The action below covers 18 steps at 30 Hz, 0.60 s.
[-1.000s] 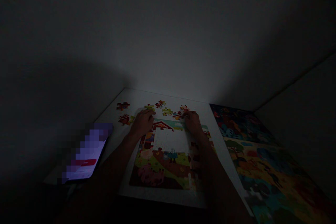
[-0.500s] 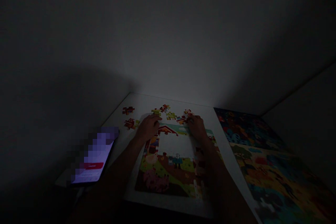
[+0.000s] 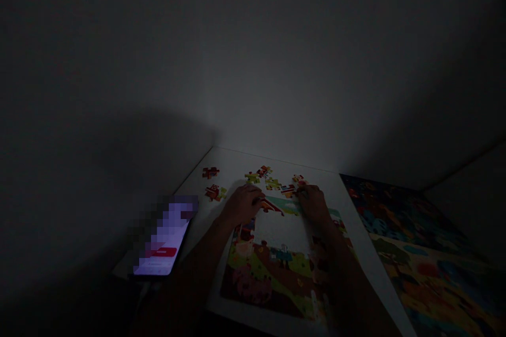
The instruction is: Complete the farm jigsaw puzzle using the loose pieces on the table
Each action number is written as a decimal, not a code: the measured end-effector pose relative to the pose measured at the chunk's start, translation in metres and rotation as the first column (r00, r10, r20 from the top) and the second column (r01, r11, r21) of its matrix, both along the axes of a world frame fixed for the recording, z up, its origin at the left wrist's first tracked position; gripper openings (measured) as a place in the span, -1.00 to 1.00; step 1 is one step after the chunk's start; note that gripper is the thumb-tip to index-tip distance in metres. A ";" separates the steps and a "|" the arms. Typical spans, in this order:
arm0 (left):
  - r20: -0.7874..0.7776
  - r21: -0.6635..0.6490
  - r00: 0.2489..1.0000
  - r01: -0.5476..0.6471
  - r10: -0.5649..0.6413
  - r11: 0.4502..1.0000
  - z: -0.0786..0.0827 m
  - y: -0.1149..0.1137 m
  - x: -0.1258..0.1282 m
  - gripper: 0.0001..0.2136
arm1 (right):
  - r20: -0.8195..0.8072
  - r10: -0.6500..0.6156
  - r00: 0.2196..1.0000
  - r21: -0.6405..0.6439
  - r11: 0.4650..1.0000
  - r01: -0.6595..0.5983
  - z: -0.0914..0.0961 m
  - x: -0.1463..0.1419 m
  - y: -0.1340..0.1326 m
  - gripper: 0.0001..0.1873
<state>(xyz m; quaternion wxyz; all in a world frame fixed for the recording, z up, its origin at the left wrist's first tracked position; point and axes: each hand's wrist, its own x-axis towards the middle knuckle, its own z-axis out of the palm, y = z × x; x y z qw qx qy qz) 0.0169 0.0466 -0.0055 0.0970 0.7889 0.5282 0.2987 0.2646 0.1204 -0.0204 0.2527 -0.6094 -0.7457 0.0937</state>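
A jigsaw puzzle with a farm picture point(image 3: 272, 284) lies on a white board, and a white gap point(image 3: 280, 231) shows in its middle. My left hand point(image 3: 242, 205) rests at the puzzle's top edge, with its fingertips beside a red barn roof point(image 3: 272, 207). My right hand point(image 3: 312, 202) lies further right, its fingertips next to a red-striped loose piece point(image 3: 288, 190). Several other loose pieces point(image 3: 263, 179) lie beyond the hands. My fingers hide whether either hand grips anything.
The white table point(image 3: 233, 168) ends in a far edge beyond the loose pieces. To the left lies a lit phone point(image 3: 164, 237) with a blurred screen. A large, colourful illustrated sheet point(image 3: 419, 258) covers the right side. The room is dim.
The whole scene has shifted right and down in view. Both hands keep nearly the same places on the puzzle, and the loose pieces have not visibly moved.
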 end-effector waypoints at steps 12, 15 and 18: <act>-0.042 -0.007 0.999 -0.008 0.008 1.000 0.000 -0.002 0.000 -0.86 | 0.014 0.026 1.000 -0.012 1.000 -0.026 -0.004 0.003 0.003 -0.74; -0.040 -0.006 0.999 -0.011 0.011 1.000 -0.002 -0.002 0.001 -0.84 | 0.007 0.025 1.000 0.002 1.000 -0.025 -0.006 0.004 0.004 -0.73; -0.030 -0.005 0.999 -0.013 0.013 1.000 -0.003 -0.001 0.001 -0.85 | 0.008 0.032 0.999 -0.022 0.999 -0.032 -0.007 0.006 0.004 -0.70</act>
